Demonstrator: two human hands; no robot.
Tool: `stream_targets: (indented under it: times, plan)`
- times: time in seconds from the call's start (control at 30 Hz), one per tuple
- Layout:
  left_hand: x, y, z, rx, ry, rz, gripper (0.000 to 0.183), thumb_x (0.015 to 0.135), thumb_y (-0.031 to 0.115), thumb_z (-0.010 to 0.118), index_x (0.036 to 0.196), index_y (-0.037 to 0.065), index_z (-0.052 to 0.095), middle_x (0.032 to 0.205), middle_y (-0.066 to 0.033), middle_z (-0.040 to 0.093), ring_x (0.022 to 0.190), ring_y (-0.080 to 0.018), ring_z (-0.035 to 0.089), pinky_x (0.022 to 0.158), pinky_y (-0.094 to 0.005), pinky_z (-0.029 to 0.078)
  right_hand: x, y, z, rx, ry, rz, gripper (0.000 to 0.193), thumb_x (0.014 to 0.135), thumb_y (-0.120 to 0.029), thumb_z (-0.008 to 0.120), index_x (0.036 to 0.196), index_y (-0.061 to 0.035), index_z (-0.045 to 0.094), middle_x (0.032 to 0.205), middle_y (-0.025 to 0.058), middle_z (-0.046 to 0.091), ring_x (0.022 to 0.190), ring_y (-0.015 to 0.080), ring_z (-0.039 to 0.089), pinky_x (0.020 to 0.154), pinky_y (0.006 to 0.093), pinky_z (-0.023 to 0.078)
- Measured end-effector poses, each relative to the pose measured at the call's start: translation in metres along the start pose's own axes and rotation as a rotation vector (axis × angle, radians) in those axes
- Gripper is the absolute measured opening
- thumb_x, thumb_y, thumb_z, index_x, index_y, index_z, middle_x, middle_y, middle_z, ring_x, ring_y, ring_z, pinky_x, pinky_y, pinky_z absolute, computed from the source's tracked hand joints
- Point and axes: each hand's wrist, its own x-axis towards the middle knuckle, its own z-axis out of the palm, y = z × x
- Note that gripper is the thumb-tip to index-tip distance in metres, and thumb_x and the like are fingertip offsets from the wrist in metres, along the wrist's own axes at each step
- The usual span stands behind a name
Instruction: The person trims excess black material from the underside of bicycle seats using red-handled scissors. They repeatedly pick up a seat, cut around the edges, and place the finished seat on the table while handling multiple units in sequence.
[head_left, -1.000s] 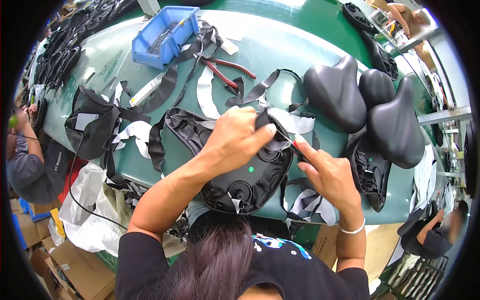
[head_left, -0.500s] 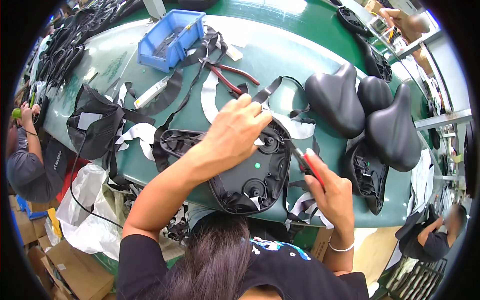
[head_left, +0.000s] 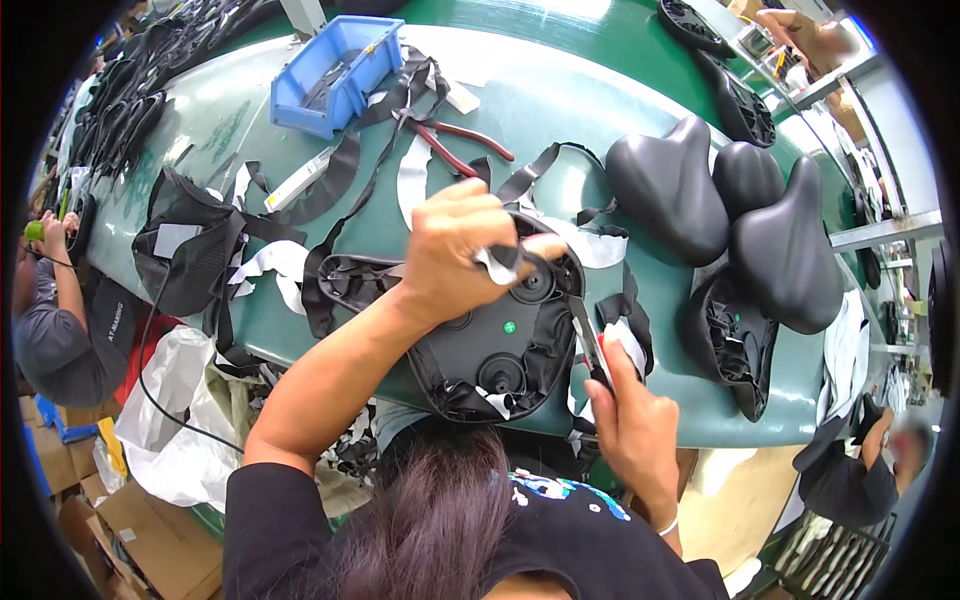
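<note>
An upside-down bicycle saddle lies in front of me, its black cover edge folded over the base. My left hand is closed above its far side, blurred a little by motion. Between the thumb and fingers pokes a strip of black cover material with a white back. My right hand grips a utility knife with a red and black handle. Its long blade points away from me, beside the saddle's right edge. Black and white offcuts lie just beyond the knife.
Finished-looking black saddles stand at the right, near another upturned one. Red-handled pliers, a blue bin, loose strips and a black mesh bag are on the green table. Other people work at left and right.
My left hand has shifted slightly left, and the black and white strip now shows in its grip. My right hand has moved left and nearer to me with the knife, which points more directly away.
</note>
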Motion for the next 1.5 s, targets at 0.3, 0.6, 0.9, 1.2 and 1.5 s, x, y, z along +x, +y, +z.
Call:
stream_targets:
  times: [0.3, 0.6, 0.9, 1.2, 1.5]
  plan:
    - [0.006, -0.001, -0.001, -0.173, 0.095, -0.168, 0.038, 0.069, 0.015, 0.083, 0.054, 0.006, 0.049, 0.053, -0.0025, 0.044, 0.053, -0.0132, 0.042, 0.048, -0.0288, 0.030, 0.033, 0.015, 0.007, -0.214, 0.019, -0.110, 0.054, 0.085, -0.022, 0.065, 0.136, -0.0135, 0.049, 0.067, 0.0091, 0.060, 0.045, 0.0255, 0.054, 0.042, 0.0365, 0.039]
    - [0.011, -0.020, -0.013, -1.203, 0.053, -0.520, 0.049, 0.101, 0.038, 0.039, 0.059, 0.011, 0.044, 0.089, -0.0096, 0.064, 0.096, -0.0187, 0.050, 0.087, -0.0320, 0.035, 0.017, -0.007, 0.000, -0.116, -0.012, 0.026, 0.045, 0.090, -0.024, 0.058, 0.133, -0.0167, 0.050, 0.061, 0.0105, 0.059, 0.047, 0.0320, 0.055, 0.045, 0.0423, 0.036]
    - [0.006, 0.016, -0.015, 0.356, -0.555, 0.144, 0.015, 0.059, 0.012, 0.070, 0.069, 0.008, 0.061, 0.070, -0.0045, 0.057, 0.087, -0.0227, 0.052, 0.083, -0.0407, 0.034, 0.061, 0.002, -0.009, -0.253, -0.028, -0.071, 0.040, 0.088, -0.024, 0.060, 0.127, -0.0171, 0.055, 0.058, 0.0089, 0.059, 0.046, 0.0282, 0.055, 0.043, 0.0406, 0.036]
    - [0.006, -0.035, -0.014, -0.341, 0.289, -0.661, 0.010, 0.087, 0.013, 0.066, 0.081, 0.005, 0.067, 0.072, 0.0013, 0.056, 0.080, -0.0126, 0.051, 0.072, -0.0279, 0.040, 0.030, -0.005, -0.032, -0.297, -0.197, -0.168, 0.046, 0.087, -0.027, 0.061, 0.130, -0.0179, 0.053, 0.054, 0.0094, 0.057, 0.043, 0.0276, 0.053, 0.044, 0.0408, 0.034]
    - [-0.017, 0.036, -0.044, -1.096, 0.017, -0.968, 0.052, 0.102, 0.041, 0.031, 0.068, 0.005, 0.046, 0.076, -0.0154, 0.064, 0.085, -0.0268, 0.060, 0.093, -0.0416, 0.040, 0.116, 0.015, -0.055, -0.440, -0.351, -0.508, 0.043, 0.086, -0.025, 0.059, 0.129, -0.0270, 0.055, 0.063, 0.0062, 0.054, 0.056, 0.0277, 0.051, 0.058, 0.0386, 0.040]
